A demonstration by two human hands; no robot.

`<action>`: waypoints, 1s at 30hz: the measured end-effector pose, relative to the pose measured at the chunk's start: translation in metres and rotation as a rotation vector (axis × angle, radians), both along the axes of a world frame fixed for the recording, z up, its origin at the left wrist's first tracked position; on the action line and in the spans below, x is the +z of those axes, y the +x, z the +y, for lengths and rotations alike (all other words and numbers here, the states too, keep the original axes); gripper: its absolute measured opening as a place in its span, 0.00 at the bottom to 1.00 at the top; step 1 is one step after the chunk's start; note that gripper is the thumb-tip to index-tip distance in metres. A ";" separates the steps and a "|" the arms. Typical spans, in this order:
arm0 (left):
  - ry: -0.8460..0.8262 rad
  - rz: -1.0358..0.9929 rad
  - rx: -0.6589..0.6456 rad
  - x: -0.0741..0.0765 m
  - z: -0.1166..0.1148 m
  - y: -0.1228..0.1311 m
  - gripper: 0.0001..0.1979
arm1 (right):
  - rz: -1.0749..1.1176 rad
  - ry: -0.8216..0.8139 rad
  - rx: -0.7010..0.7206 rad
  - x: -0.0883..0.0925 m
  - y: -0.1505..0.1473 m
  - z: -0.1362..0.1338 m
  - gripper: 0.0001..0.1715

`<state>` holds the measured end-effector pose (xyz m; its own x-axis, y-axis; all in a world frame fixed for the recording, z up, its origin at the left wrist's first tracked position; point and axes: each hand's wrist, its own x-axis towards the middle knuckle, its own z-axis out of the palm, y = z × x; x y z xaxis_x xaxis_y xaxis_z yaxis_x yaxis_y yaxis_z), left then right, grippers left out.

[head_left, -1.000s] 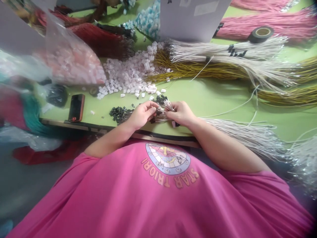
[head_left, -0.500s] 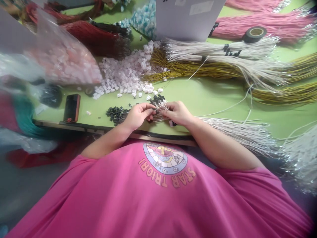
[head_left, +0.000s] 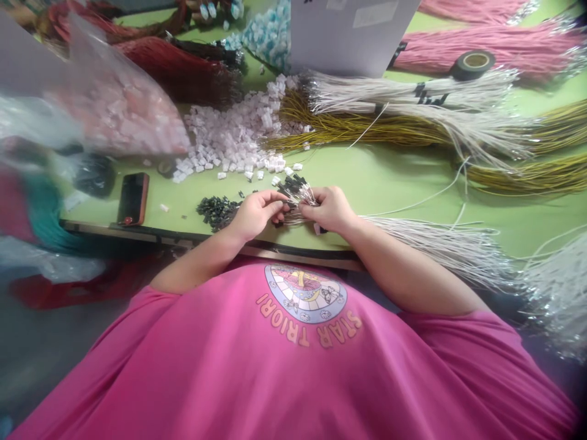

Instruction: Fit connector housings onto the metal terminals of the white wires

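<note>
My left hand (head_left: 255,212) and my right hand (head_left: 331,209) meet near the front edge of the green table (head_left: 394,177). The right hand is closed round a bundle of white wires (head_left: 440,241) whose metal-tipped ends (head_left: 300,195) fan out between the two hands. The left hand's fingers pinch something small and dark at those wire ends; I cannot make out exactly what it is. A pile of small black connectors (head_left: 216,211) lies just left of the left hand. A heap of pale pink connectors (head_left: 233,137) spreads behind it.
A phone (head_left: 132,198) in a red case lies at the table's left front. Bundles of yellow wires (head_left: 367,129), white wires (head_left: 413,98) and pink wires (head_left: 477,46) lie across the back. A tape roll (head_left: 474,63), a clear bag of pink parts (head_left: 119,116) and a white card (head_left: 348,33) stand behind.
Both hands have stayed at the same spot with only small finger movements at the wire ends. The view has shifted slightly.
</note>
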<state>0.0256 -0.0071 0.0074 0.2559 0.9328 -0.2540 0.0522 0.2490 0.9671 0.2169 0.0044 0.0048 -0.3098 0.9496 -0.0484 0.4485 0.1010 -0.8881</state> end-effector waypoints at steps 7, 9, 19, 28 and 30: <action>-0.007 0.032 -0.005 0.001 0.000 0.000 0.06 | 0.027 0.030 -0.010 -0.004 0.000 0.000 0.09; 0.006 0.056 -0.008 0.002 0.000 0.001 0.06 | 0.030 0.007 -0.020 -0.005 0.000 -0.001 0.10; 0.018 0.094 0.031 0.003 -0.001 -0.002 0.06 | 0.057 -0.015 -0.053 -0.005 0.000 -0.002 0.09; 0.010 0.133 0.019 0.006 -0.001 -0.001 0.06 | 0.071 -0.074 -0.042 -0.004 0.000 -0.003 0.09; 0.017 0.135 0.022 0.004 -0.001 -0.002 0.07 | 0.066 -0.070 -0.040 -0.004 0.000 -0.002 0.09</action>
